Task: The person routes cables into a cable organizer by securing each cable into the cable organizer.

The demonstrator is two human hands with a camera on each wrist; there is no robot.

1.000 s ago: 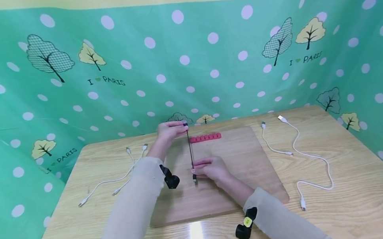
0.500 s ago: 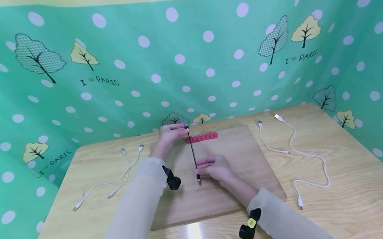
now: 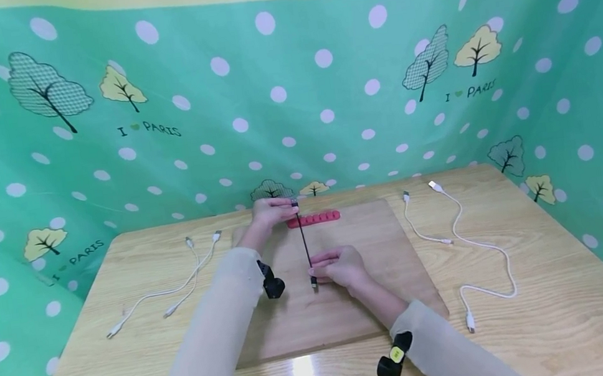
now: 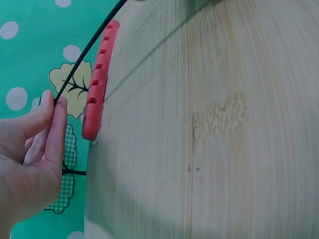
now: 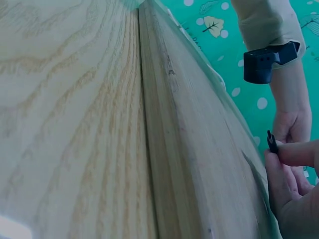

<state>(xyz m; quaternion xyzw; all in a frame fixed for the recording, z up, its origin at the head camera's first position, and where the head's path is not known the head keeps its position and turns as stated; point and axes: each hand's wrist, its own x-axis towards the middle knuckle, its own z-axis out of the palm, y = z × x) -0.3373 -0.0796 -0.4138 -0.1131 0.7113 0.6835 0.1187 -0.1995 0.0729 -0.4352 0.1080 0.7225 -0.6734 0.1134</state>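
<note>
A short black USB cable [image 3: 303,235] is stretched nearly straight between both hands above the wooden board [image 3: 389,259]. My left hand [image 3: 272,211] pinches its far end between thumb and fingers, close to a red cable holder strip [image 3: 319,218] with several slots at the board's back edge. In the head view the cable crosses the strip's left part; the left wrist view shows the cable [image 4: 92,44] raised above the board. With thumb and fingers, my right hand [image 3: 341,268] pinches the near end, and the black plug [image 5: 271,143] sticks out past the fingertips.
Two white cables [image 3: 153,293] lie crossed on the table left of the board. To its right are a shorter white cable [image 3: 419,233] and a longer, bent one [image 3: 504,251]. A green dotted cloth [image 3: 323,85] hangs behind and at both sides.
Both hands keep their pinch on the cable. It has shifted right relative to the red strip, and the left hand has come down a little toward it. The head view has turned slightly.
</note>
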